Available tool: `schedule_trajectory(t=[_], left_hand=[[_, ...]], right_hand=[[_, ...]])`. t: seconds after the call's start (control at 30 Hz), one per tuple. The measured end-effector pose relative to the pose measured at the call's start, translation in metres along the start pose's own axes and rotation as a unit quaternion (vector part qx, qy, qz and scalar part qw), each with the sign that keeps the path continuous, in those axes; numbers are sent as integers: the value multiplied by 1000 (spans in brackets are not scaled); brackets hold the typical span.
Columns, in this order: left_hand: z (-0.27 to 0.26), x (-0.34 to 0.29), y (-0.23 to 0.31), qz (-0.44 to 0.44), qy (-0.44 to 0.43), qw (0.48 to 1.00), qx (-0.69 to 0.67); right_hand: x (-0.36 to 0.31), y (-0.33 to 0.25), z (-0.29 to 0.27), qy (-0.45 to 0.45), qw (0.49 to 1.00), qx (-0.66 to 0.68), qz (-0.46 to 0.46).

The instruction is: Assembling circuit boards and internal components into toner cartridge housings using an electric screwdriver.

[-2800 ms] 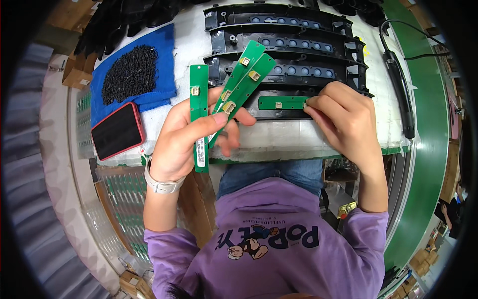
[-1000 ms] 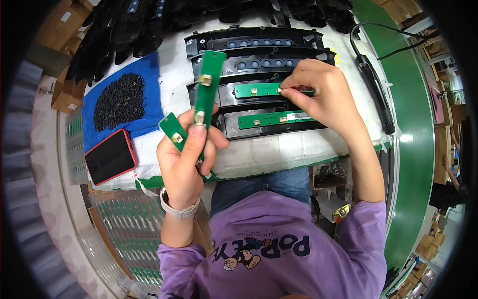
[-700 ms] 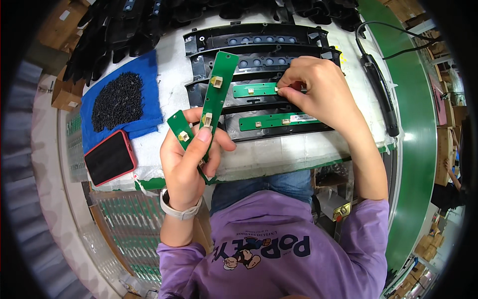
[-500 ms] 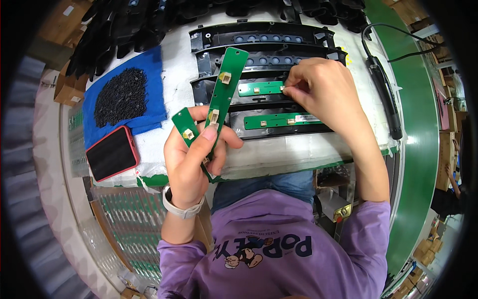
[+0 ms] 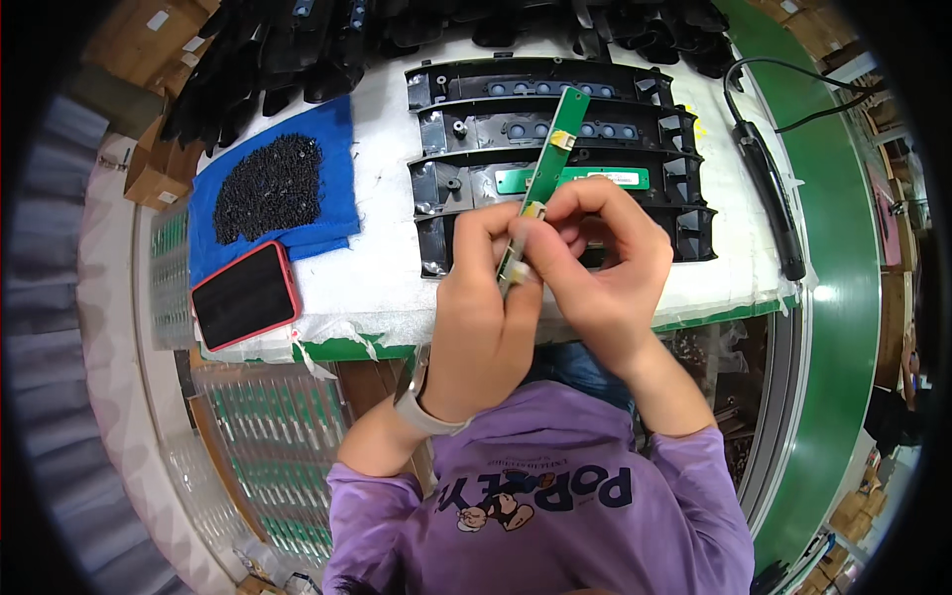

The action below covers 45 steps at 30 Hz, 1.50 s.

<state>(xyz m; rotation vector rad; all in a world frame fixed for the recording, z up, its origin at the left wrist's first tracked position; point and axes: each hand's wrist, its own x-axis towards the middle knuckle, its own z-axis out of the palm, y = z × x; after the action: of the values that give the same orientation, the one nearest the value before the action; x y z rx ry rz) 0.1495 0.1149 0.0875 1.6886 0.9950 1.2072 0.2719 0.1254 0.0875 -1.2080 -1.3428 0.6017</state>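
Note:
My left hand (image 5: 486,327) is closed around the lower part of a long green circuit board (image 5: 550,164), which stands tilted with its upper end leaning right. Pale connectors sit along this board. At its middle, my right hand (image 5: 615,278) pinches with thumb and forefinger beside a connector. Whether a second board lies in the left hand is hidden by the fingers. Behind the hands, another green circuit board (image 5: 620,178) with a white label rests in the third of several curved black plastic housings (image 5: 451,188). My hands cover most of the nearest housing.
Left of the housings, a blue cloth (image 5: 337,188) carries a heap of small black parts (image 5: 268,188). A red-edged phone (image 5: 246,297) lies at the front left. A black corded tool (image 5: 769,198) lies on the right. More black plastic parts (image 5: 397,59) are piled at the back.
My right hand has left the board in the third housing and come to the held board. My left hand has moved right, and the second board it held is no longer distinguishable.

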Motion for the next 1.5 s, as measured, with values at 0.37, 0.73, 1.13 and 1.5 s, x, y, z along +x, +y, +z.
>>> schedule_trajectory(t=[0.37,0.73,1.13,1.5], left_hand=[[-8,3,0,-117,12,966,-229],[-36,13,-16,-146,36,952,-266],[-35,10,-19,-150,44,953,-258],[-42,19,-24,-142,60,900,-409]], right_hand=[[19,-2,-24,20,960,270,72],[116,24,-60,-252,889,-342,-173],[119,38,-48,-254,859,-415,-162],[112,30,-43,-203,800,-537,-172]])
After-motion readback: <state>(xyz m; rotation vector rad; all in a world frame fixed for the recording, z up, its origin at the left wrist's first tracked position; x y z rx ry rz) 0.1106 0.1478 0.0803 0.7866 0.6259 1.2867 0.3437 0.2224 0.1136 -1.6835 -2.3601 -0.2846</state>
